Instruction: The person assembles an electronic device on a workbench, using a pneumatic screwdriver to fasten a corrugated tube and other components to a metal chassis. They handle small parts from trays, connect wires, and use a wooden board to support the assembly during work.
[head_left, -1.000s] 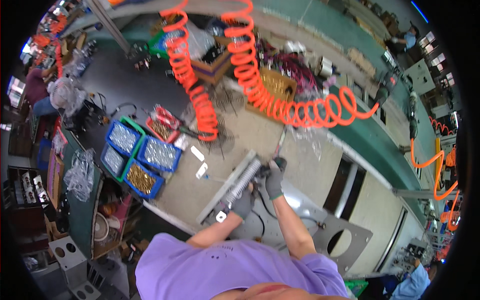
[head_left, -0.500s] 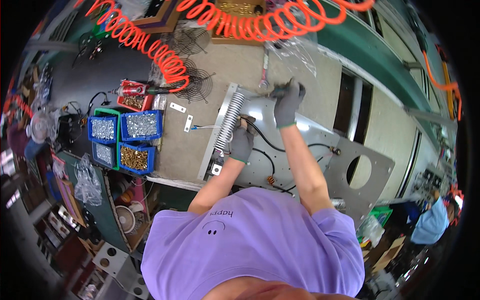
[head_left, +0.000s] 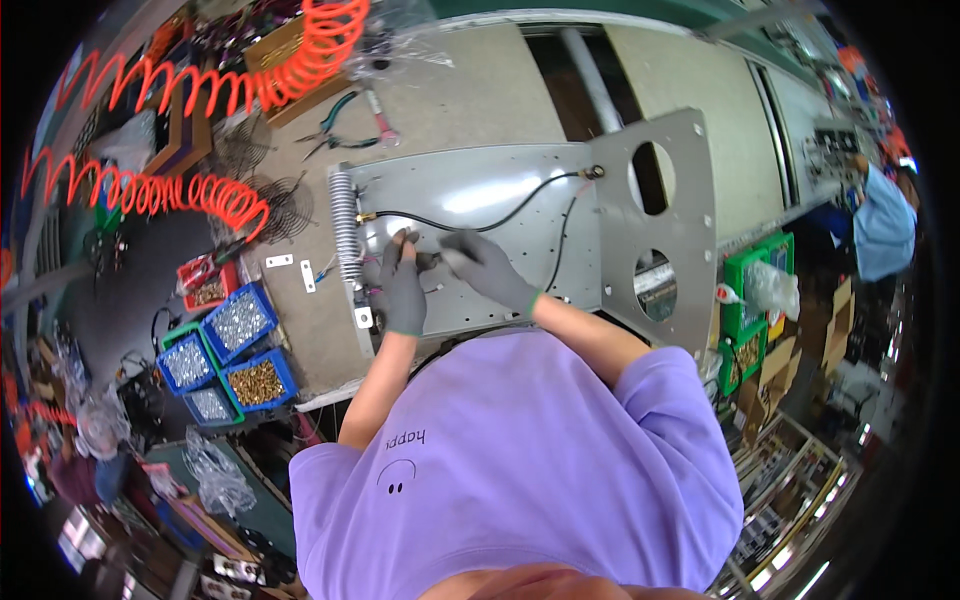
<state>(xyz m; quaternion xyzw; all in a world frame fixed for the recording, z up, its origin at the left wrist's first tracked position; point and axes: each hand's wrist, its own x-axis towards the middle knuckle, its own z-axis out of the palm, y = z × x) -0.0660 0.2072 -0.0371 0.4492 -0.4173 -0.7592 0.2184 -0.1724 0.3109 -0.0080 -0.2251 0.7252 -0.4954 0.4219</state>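
A grey sheet-metal housing lies before me, with a silver spring-like coil along its left edge. A black hose with brass ends curves across its inside. Over the housing's left part, my gloved left hand has its fingers closed in a pinch near the coil; what they hold is too small to make out. Just beside it, my gloved right hand reaches in from the right, its fingertips smeared by motion. Something small and dark shows between the two hands. Thin wires run near the coil.
Teal-handled pliers and a red-handled wrench lie behind the housing. At left stand blue bins of silver and brass fasteners, and a red bin. Orange coiled air hoses hang there. A person in light blue is far right.
My right hand has come back from the pliers at the far side to beside my left hand. The housing now sits squarer in view, and the black hose end lies near the coil.
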